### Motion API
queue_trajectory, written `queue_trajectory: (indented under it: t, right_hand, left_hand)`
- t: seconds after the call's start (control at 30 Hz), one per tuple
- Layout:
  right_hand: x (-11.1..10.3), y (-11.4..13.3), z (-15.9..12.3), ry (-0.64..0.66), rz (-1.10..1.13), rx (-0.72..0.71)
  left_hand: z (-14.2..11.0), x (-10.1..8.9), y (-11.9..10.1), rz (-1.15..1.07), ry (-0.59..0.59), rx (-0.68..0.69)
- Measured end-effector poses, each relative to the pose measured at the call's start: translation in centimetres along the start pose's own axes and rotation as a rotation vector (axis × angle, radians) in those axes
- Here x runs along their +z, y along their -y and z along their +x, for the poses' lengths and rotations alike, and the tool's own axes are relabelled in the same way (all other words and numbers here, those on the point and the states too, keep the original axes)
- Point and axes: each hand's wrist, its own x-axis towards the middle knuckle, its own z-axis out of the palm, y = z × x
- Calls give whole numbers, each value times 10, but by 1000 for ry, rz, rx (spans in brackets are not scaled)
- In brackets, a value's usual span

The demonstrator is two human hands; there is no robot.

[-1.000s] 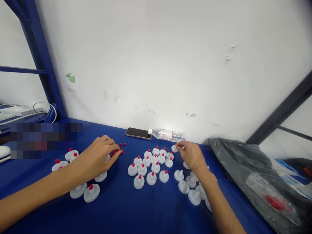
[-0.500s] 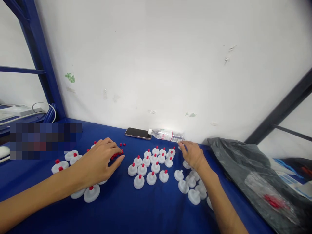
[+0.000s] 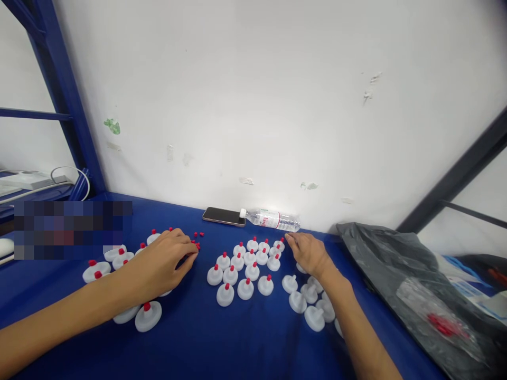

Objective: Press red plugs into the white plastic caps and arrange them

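My left hand [image 3: 168, 258] is bent over the left of the table, thumb and fingertips closed together beside a few small red caps [image 3: 198, 246]. What they grip, if anything, I cannot make out. Beneath and around that arm sit white round plastic pieces with red caps on their stems [image 3: 148, 316]. My right hand [image 3: 309, 254] has its thumb and finger pinched near the back of the middle group of red-capped pieces [image 3: 252, 272]; its hold is hidden. Under the right wrist lie several white pieces with bare stems [image 3: 298, 302].
A phone [image 3: 224, 216] and a clear plastic bottle [image 3: 273, 219] lie against the white wall. A dark grey bag [image 3: 380, 269] covers the right side, with a clear bag of red pieces [image 3: 443, 322] on it. A blue frame post [image 3: 65, 95] stands at left.
My right hand has shifted slightly left, and its fingertips have come together. My left hand has drawn back a little to the left, its thumb closing toward the fingers.
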Motion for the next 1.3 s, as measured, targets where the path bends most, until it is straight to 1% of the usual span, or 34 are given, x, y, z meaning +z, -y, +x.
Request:
queue_trajectory:
  t: [0.2,0.33,0.6,0.77,0.93,1.03,1.1,1.2,1.3]
  right_hand:
    - [0,2,1,-70,-24,-17]
    - [-4,7,-1,-106,-18,-44]
    - [-13,14,-2,-180,30,-59]
    - [-17,15,-2,-237,86,-95]
    - [-25,22,-1,-344,163,-152]
    - [-35,35,-5,-427,221,-167]
    - [-41,46,-9,-460,251,-201]
    - [-46,62,-15,-473,278,-306]
    - [-42,75,-19,-469,293,-436]
  left_hand:
    - [-1,11,21,3,56,-19]
    - [-3,15,28,34,79,-29]
    - [-6,20,32,41,80,-26]
    - [-3,12,23,2,71,-8]
    - [1,-3,6,-30,-15,-18]
    - [1,-9,-1,-45,-103,-26]
    - [1,-12,-5,-57,-161,-2]
    - [3,-17,-11,-80,-233,68]
    - [5,-22,-16,-95,-302,130]
